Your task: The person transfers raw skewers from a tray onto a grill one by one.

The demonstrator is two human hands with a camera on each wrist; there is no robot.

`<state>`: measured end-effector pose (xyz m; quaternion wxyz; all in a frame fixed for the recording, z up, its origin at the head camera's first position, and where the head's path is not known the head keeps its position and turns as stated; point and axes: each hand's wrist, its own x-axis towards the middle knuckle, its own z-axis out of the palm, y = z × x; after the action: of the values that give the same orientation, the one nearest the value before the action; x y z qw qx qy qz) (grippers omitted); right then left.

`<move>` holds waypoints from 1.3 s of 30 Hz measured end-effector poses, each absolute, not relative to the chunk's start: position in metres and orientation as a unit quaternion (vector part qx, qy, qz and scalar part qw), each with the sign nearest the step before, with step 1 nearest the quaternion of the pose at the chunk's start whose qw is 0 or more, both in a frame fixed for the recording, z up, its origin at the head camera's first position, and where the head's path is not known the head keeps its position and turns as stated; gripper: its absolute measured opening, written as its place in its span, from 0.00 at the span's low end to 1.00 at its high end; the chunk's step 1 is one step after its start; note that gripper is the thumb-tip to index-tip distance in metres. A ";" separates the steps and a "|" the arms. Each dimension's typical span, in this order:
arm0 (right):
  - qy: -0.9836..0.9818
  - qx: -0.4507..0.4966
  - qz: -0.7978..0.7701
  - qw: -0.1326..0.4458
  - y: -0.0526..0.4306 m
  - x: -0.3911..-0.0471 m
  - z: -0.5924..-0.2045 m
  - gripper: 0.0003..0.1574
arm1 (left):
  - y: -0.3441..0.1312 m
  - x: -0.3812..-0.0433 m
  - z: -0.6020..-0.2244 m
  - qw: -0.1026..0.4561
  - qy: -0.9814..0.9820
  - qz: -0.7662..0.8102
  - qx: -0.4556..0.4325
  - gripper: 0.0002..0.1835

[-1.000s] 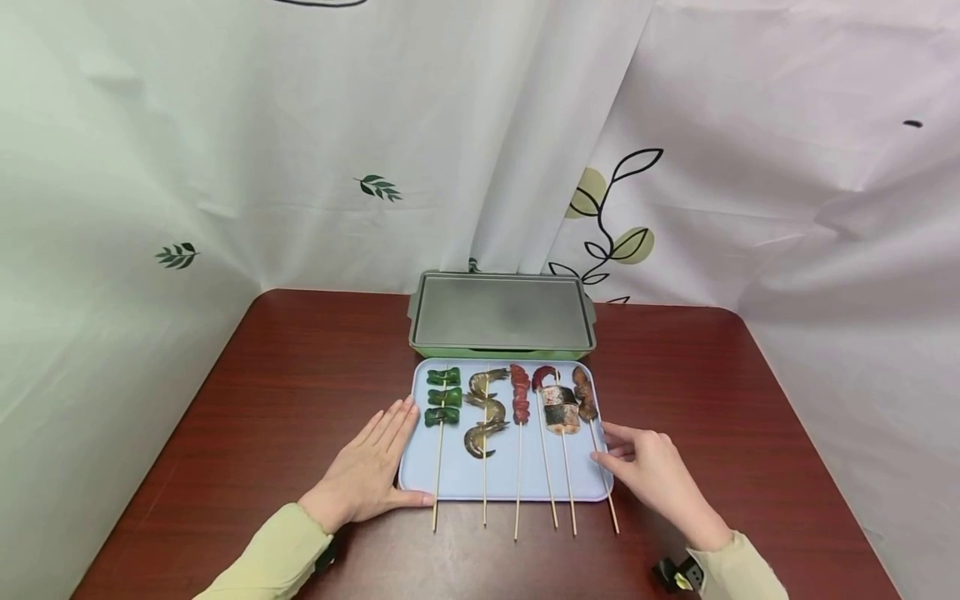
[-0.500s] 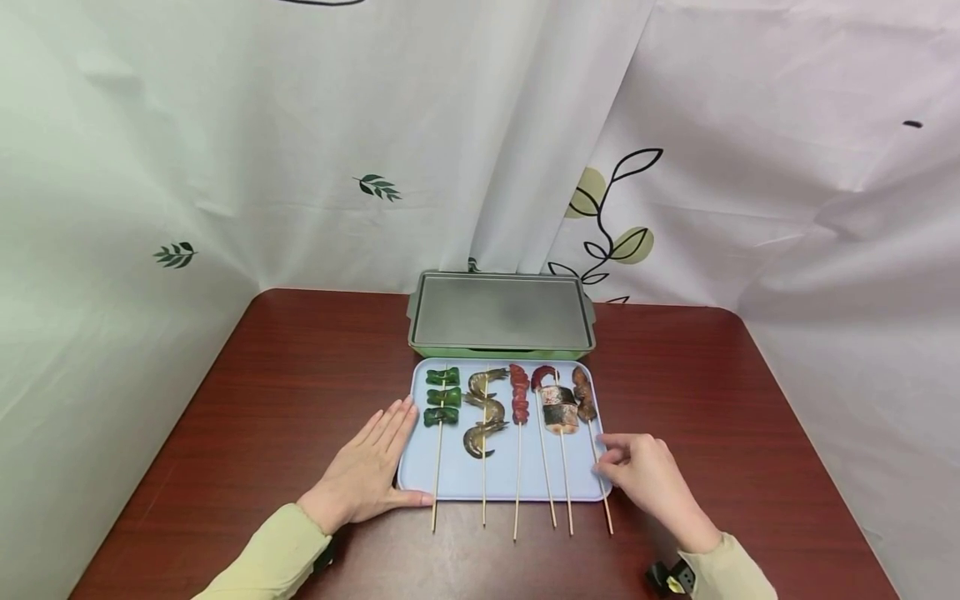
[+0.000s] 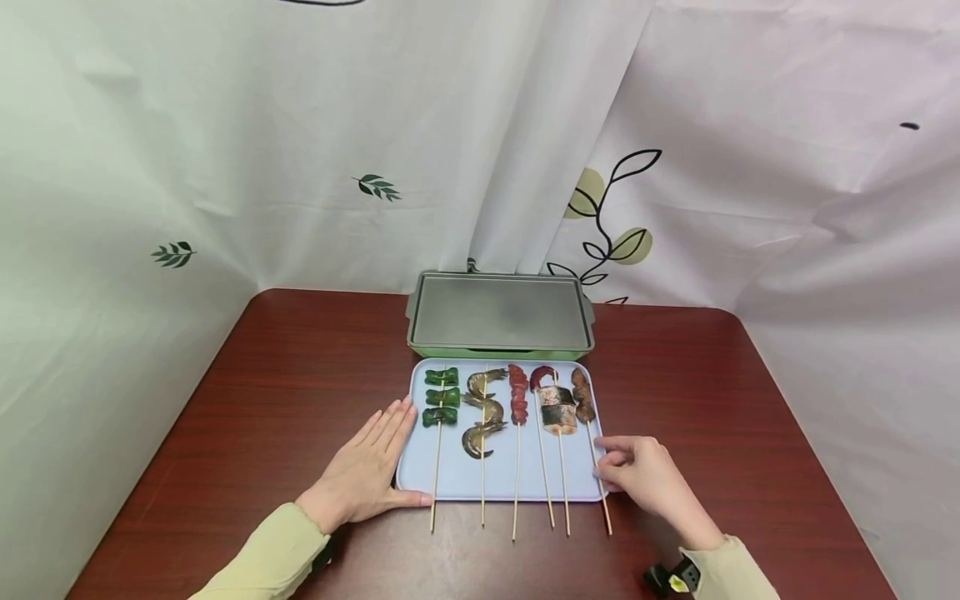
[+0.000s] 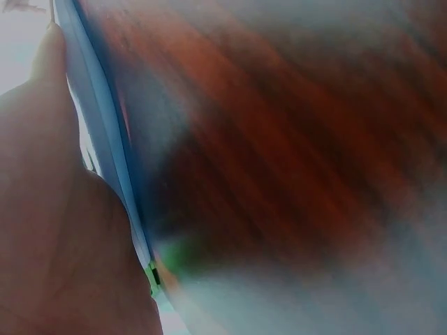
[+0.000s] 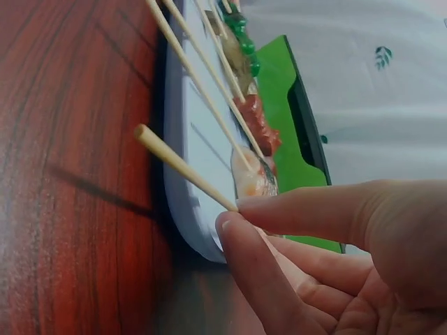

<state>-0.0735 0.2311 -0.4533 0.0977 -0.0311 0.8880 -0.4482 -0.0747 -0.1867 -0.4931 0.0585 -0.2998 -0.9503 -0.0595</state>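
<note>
My left hand (image 3: 365, 471) lies flat with straight fingers along the left edge of a pale blue tray (image 3: 465, 485), its thumb at the front rim by a green pepper skewer (image 3: 442, 397). At the tray's right edge my right hand (image 3: 643, 472) pinches the stick of the brown meat skewer (image 3: 582, 395) between thumb and forefinger; the right wrist view shows this stick (image 5: 183, 167) in the fingertips. Between the hands lie a shrimp skewer (image 3: 483, 410), a red meat skewer (image 3: 518, 393), a dark red curled skewer (image 3: 542, 376) and a fish skewer (image 3: 558, 408).
A green grill (image 3: 502, 310) with a flat grey plate stands right behind the tray. Everything rests on a reddish-brown wooden table (image 3: 315, 358). White curtains (image 3: 315, 150) with leaf prints hang behind and at both sides. Stick ends stick out past the tray's front rim.
My right hand has shifted slightly left, swinging the lower end of the brown meat skewer a little to the left. The left hand stays where it was on the tray.
</note>
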 end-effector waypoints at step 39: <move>0.883 -0.088 -0.461 -0.001 0.237 -0.081 -0.398 0.21 | -0.183 -0.074 -0.482 0.029 -0.955 -0.043 -0.292 0.65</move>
<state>-0.0812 0.2374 -0.3981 -0.0015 -0.0880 0.8828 -0.4614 -0.0736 -0.1834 -0.4820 0.0295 -0.2916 -0.9551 -0.0430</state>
